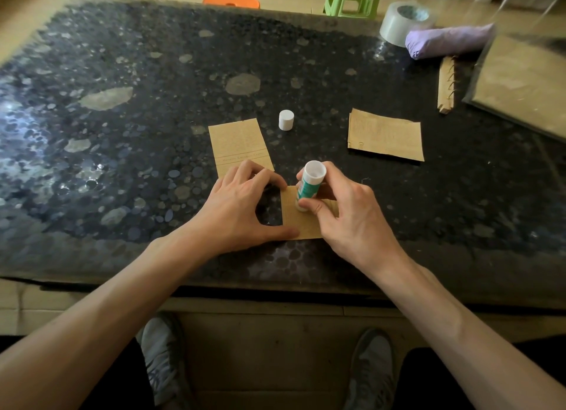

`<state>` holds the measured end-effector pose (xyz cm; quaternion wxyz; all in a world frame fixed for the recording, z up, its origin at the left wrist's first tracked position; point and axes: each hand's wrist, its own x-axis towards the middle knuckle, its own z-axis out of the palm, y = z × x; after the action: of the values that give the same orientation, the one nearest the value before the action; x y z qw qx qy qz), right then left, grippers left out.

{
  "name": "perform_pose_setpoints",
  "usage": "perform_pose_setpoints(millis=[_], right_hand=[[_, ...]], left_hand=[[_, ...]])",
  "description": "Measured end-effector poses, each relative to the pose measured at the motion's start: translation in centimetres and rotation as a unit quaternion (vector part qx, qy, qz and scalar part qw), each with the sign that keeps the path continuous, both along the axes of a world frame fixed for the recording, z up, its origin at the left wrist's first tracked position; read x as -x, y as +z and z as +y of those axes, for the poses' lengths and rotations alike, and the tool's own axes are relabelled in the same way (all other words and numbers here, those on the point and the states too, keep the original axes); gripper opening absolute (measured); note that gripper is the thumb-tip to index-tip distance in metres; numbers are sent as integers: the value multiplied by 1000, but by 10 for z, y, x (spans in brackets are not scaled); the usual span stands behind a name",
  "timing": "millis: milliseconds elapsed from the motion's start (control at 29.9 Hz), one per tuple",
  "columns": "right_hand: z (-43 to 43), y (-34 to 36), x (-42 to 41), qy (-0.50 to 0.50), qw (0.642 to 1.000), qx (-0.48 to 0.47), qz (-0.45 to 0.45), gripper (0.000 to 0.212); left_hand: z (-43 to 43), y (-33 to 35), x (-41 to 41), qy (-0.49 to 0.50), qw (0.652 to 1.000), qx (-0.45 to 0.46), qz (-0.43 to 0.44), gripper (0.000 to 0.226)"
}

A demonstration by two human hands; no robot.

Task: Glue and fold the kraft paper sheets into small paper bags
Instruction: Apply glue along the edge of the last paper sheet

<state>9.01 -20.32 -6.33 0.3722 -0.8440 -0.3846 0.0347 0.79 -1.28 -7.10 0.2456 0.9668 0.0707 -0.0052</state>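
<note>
You're gluing: your right hand pinches the green-white plastic glue stick. Your left hand, fingers spread, pins the brown kraft paper sheet beneath. Folding likely comes next.

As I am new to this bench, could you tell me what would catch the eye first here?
The right hand grips a green-and-white glue stick standing on a small kraft paper sheet at the near centre of the dark table, while the left hand presses that sheet's left edge. Just beyond lie the white cap, a folded kraft piece and, to the right, another kraft sheet.
</note>
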Motion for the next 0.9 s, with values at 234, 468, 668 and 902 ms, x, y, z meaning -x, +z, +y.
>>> perform_pose_setpoints(millis=[234, 468, 668, 902], right_hand=[[-2, 0, -1, -19, 1000, -1, -19, 29], [-5, 4, -4, -14, 1000, 17, -7, 27], [-9, 2, -7, -11, 999, 35, 0, 26], [-13, 3, -7, -28, 999, 33, -20, 28]], left_hand=[[0, 2, 0, 1, 1000, 0, 10, 85], [0, 3, -1, -1, 1000, -2, 19, 83], [0, 2, 0, 1, 1000, 3, 16, 84], [0, 3, 0, 1, 1000, 2, 22, 84]])
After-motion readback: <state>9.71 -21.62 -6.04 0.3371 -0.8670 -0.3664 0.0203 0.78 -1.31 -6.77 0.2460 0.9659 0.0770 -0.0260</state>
